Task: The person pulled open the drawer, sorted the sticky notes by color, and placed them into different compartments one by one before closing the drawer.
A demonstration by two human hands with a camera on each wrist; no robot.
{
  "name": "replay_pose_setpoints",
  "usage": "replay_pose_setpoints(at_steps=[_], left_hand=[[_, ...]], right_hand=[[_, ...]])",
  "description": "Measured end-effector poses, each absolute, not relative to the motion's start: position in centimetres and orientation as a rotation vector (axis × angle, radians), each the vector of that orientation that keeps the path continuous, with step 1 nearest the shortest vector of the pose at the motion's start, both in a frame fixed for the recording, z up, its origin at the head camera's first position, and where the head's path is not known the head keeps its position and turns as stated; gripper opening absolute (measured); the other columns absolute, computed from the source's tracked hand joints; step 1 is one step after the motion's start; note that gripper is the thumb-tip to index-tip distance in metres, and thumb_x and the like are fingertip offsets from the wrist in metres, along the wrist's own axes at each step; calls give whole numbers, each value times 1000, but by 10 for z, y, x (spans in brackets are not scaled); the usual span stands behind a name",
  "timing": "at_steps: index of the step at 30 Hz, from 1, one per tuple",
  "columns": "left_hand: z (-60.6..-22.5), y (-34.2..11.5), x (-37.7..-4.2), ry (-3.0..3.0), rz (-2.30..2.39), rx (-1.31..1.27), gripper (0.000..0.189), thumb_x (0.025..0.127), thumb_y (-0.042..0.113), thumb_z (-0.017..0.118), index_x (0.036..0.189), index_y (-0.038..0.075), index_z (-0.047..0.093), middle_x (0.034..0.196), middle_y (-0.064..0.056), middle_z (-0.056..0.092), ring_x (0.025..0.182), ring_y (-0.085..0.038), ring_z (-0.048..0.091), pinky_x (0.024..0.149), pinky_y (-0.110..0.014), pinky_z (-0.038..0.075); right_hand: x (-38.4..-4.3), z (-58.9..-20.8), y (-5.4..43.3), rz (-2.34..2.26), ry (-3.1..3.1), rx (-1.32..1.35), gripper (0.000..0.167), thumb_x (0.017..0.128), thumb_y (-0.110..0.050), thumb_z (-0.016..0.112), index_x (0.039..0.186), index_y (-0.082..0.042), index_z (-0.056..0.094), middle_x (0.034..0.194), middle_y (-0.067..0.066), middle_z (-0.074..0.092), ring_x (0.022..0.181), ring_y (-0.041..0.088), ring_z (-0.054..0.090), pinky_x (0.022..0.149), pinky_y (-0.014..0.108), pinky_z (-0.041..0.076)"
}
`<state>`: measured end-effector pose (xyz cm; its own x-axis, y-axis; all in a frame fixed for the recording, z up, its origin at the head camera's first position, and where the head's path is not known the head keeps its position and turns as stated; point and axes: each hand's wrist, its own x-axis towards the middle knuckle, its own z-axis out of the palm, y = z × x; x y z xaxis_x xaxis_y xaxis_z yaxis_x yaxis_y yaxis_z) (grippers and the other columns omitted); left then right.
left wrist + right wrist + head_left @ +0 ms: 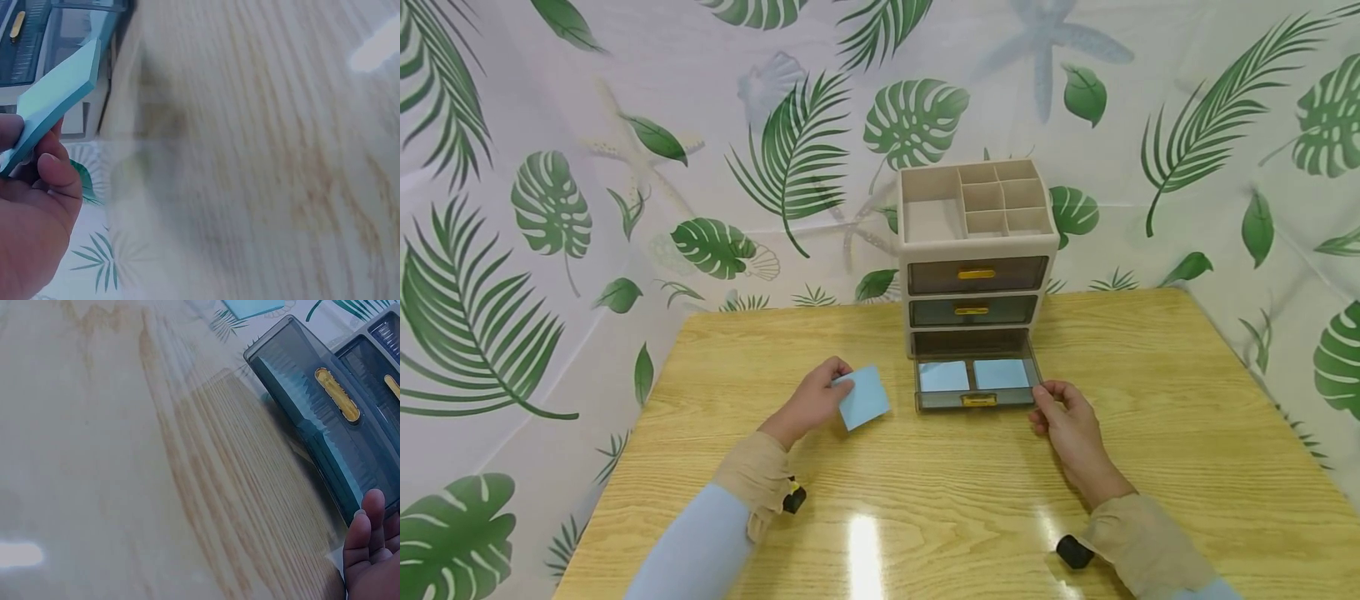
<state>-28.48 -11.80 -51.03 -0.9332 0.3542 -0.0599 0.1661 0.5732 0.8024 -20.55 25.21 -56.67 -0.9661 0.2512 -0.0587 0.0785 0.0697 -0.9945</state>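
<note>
My left hand point(816, 404) pinches a light blue sticky note pad point(863, 397) between thumb and fingers, left of the drawer and above the table. In the left wrist view the pad point(59, 94) shows its thickness and is tilted. The lowest drawer point(977, 398) of a beige desktop organizer point(973, 243) is pulled out. Inside it lie two more blue pads, a left one point(943, 377) and a right one point(1002, 374), side by side. My right hand point(1071, 429) holds the drawer's front right corner with thumb and curled fingers; the right wrist view shows fingertips point(374, 503) there.
Two upper drawers with gold handles, the top one point(976, 274) and the middle one point(972, 311), are closed. Small compartments point(1003, 196) divide the organizer's top. A leaf-patterned cloth point(820, 167) hangs behind and beside the wooden table point(925, 492).
</note>
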Motion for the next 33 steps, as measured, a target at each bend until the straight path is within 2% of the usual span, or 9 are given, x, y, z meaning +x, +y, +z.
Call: replay_pose_setpoints(at_steps=[11,24,29,33], left_hand=[[-486,-99,-278,2409,1588,419,14,102,13,46,110,2,49,104,-14,52,89,-24,49,72,-32,39],[-467,-67,-269,2387,1548,617,12,103,11,44,112,2,45,104,-15,49,89,-25,48,73,-34,41],[-464,-57,-265,2439,1466,757,9,103,9,42,108,2,45,102,-15,51,90,-24,52,74,-34,46],[-463,-50,-263,2471,1430,802,8,103,8,42,106,2,47,106,-15,54,92,-23,54,75,-35,48]], right_hand=[[-206,-570,251,2040,-2196,-326,44,97,-43,53,118,-5,47,109,12,48,77,13,61,64,25,53],[-206,-570,252,2043,-2187,-334,45,96,-43,53,119,-4,48,107,11,49,76,13,61,64,25,52],[-206,-571,252,2046,-2183,-330,46,96,-43,53,120,-4,47,112,17,48,77,13,61,64,25,53],[-207,-572,252,2043,-2181,-321,46,97,-43,53,120,-4,47,111,15,47,76,12,61,64,25,53]])
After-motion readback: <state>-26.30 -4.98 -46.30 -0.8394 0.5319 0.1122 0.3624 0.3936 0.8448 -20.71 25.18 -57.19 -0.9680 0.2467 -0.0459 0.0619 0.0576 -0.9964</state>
